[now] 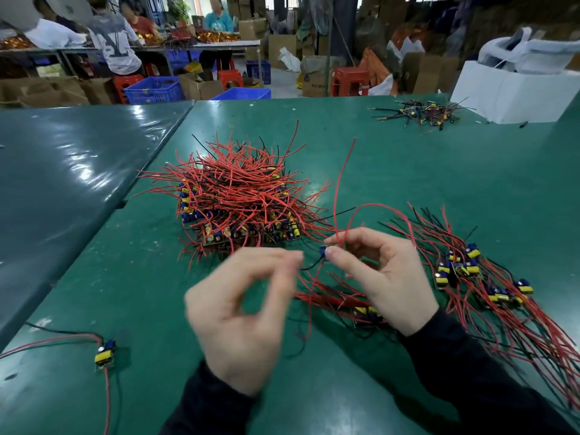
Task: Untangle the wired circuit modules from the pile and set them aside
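We held a small module (323, 253) above the green table (408, 171), just right of the pile (238, 199), its red wires rising upward. Our right hand (386, 277) pinched it, palm inward; our blurred left hand (241, 309) hovered beside, fingers curled, grip unclear.

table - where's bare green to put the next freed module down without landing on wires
Bare mat lies between the lone module and the left hand, and far beyond the big pile toward the small heap. The near right is crowded: sorted modules and their red wires fan out past the right hand.
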